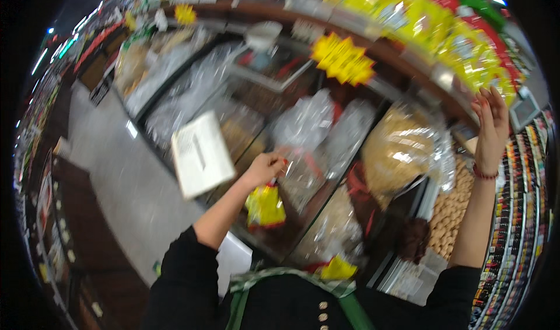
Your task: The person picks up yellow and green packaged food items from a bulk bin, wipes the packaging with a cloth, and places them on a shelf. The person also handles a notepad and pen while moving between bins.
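My left hand (266, 169) pinches the top of a small yellow packet with red edges (265, 206), which hangs below the fingers over the display case. Raised at the right, my right hand (491, 128) has its fingers apart and nothing in it, near the yellow packets (472, 54) hung along the upper shelf. Between the hands lie clear plastic bags (304, 120) and a large clear bag of tan dry food (396, 144). A white box or pad with writing (202, 155) rests left of my left hand.
A yellow starburst sign (342, 59) stands at the shelf edge. Behind the case is a white bowl (263, 34). A bin of light-brown pieces (453, 207) lies beside my right forearm. Grey floor (135, 190) runs along the left; stocked shelves (516, 225) stand at the right.
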Motion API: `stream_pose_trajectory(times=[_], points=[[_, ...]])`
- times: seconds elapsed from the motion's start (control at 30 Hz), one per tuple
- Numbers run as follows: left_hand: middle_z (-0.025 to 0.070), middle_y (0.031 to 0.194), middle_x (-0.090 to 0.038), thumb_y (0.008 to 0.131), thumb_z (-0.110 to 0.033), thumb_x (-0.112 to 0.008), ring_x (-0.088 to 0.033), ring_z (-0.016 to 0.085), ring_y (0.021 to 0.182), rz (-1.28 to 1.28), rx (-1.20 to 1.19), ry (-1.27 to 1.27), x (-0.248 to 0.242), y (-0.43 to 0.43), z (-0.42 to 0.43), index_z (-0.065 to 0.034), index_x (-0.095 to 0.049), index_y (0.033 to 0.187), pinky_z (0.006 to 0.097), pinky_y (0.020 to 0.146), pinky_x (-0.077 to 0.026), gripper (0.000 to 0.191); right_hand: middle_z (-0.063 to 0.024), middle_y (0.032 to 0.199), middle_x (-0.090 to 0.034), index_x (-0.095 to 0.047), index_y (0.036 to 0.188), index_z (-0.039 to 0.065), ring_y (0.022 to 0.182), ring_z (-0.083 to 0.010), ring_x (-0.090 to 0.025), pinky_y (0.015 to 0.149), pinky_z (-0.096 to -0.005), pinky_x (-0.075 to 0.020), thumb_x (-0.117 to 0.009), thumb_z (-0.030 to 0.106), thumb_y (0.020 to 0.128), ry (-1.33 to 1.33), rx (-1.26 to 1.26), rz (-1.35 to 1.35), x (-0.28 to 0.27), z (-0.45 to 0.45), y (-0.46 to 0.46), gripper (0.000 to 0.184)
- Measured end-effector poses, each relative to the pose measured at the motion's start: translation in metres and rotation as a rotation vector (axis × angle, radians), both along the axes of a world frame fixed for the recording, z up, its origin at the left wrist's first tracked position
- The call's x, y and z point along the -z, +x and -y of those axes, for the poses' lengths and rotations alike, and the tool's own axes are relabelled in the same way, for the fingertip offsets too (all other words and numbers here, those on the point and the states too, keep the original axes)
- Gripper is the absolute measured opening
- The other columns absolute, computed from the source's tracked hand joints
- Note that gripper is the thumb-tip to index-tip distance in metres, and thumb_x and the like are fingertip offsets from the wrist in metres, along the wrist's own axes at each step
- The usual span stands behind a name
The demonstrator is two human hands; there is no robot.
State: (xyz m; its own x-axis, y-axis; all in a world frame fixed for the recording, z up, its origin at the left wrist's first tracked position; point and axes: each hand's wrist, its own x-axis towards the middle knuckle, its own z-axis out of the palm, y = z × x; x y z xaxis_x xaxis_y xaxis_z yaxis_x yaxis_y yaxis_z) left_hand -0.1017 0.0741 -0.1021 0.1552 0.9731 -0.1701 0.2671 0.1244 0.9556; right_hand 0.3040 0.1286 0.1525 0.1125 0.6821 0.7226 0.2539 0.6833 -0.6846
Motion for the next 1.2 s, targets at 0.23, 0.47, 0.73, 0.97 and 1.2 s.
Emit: stream_pose_trajectory(times=[0.23, 0.47, 0.73, 0.97, 1.2], points=[[0.0177, 0.104, -0.059, 0.073, -0.032, -0.061, -0.058, 0.031, 0.097, -0.854, -0.086, -0.377, 0.147, -0.056, 0.030, 0.0003, -0.061, 0.097, 0.0380, 0.083, -0.046, 0.040, -0.0038, 0.102, -0.054, -0.047, 0.114, 0.000, 0.092, -0.0123, -0.052, 0.080, -0.0249, -0.0430, -0.053, 0.000, 0.082, -0.662, -0.287, 0.220, 0.168, 0.086, -0.054, 0.033], [0.0153, 0.129, -0.039, 0.061, -0.037, -0.076, -0.040, 0.029, 0.120, -0.593, -0.532, -0.931, 0.187, -0.016, 0.042, -0.0075, -0.019, 0.128, 0.0369, 0.095, -0.038, 0.093, -0.0076, 0.107, -0.054, -0.046, 0.116, -0.001, 0.093, -0.0139, -0.055, 0.080, -0.0264, -0.0445, -0.051, 0.003, 0.086, -0.901, -0.181, -0.026, 0.207, 0.126, -0.044, 0.030], [0.0177, 0.093, -0.064, 0.056, -0.034, -0.078, -0.063, 0.025, 0.086, -0.432, -0.557, -0.679, 0.220, -0.022, 0.062, -0.0005, -0.061, 0.094, 0.0340, 0.076, -0.049, 0.053, -0.0086, 0.104, -0.057, -0.047, 0.115, -0.001, 0.088, -0.0140, -0.056, 0.078, -0.0266, -0.0455, -0.051, 0.002, 0.086, -0.906, -0.165, -0.057, 0.229, 0.140, -0.042, 0.029], [0.0114, 0.088, -0.065, 0.070, -0.014, -0.069, -0.062, 0.019, 0.081, -0.137, -0.413, -0.054, 0.075, -0.006, 0.078, 0.0001, -0.056, 0.100, 0.0310, 0.072, -0.048, 0.035, -0.0066, 0.098, -0.058, -0.052, 0.108, -0.001, 0.085, -0.0130, -0.057, 0.077, -0.0263, -0.0461, -0.050, -0.002, 0.083, -0.897, -0.450, -0.064, 0.212, 0.157, -0.100, 0.024], [0.0117, 0.100, -0.060, 0.074, -0.002, -0.063, -0.057, 0.016, 0.089, 0.139, -0.202, 0.345, -0.100, 0.076, 0.074, 0.0029, -0.049, 0.111, 0.0300, 0.079, -0.046, 0.040, -0.0257, 0.134, -0.025, -0.022, 0.133, -0.001, 0.126, -0.0380, -0.024, 0.103, -0.0438, -0.0227, -0.072, 0.035, 0.069, -0.369, -0.295, 0.480, 0.141, 0.157, -0.172, 0.089]])
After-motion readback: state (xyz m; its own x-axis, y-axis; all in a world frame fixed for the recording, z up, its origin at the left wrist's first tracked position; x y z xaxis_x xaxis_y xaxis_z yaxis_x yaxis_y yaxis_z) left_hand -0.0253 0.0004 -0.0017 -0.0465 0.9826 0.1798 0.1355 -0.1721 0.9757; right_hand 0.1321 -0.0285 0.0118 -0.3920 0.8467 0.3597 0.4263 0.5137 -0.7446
